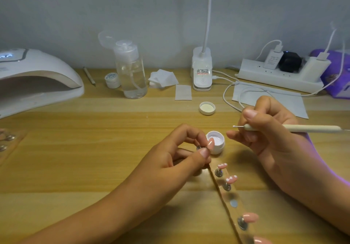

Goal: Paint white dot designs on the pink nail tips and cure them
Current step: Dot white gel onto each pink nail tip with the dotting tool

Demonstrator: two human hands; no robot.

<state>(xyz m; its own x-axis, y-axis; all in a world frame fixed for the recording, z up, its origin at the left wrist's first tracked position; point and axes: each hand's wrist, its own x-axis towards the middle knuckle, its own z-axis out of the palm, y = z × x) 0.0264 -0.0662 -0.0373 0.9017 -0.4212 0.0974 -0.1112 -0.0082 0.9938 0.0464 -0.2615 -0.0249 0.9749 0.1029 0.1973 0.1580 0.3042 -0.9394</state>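
Observation:
My left hand (176, 154) pinches a plain pink nail tip (267, 142) on its small metal stand between thumb and fingers, just left of an open white jar of white gel (216, 141). My right hand (265, 130) grips a cream dotting tool (284, 128), its metal point aimed left above the jar. A clear holder strip (233, 204) runs toward the lower right. On it stand two pink tips with white dots (222, 166) (231, 179) and two plain pink tips (250, 217) (262, 241). One metal spot on the strip is bare.
A white curing lamp (36, 79) sits at the far left. A clear pump bottle (131, 69), a small closed jar (112, 80), a pencil-like stick (89, 76), cotton pads (162, 78), the jar's lid (207, 108), a desk lamp base (202, 69), cables, paper and a power strip (280, 75) line the back.

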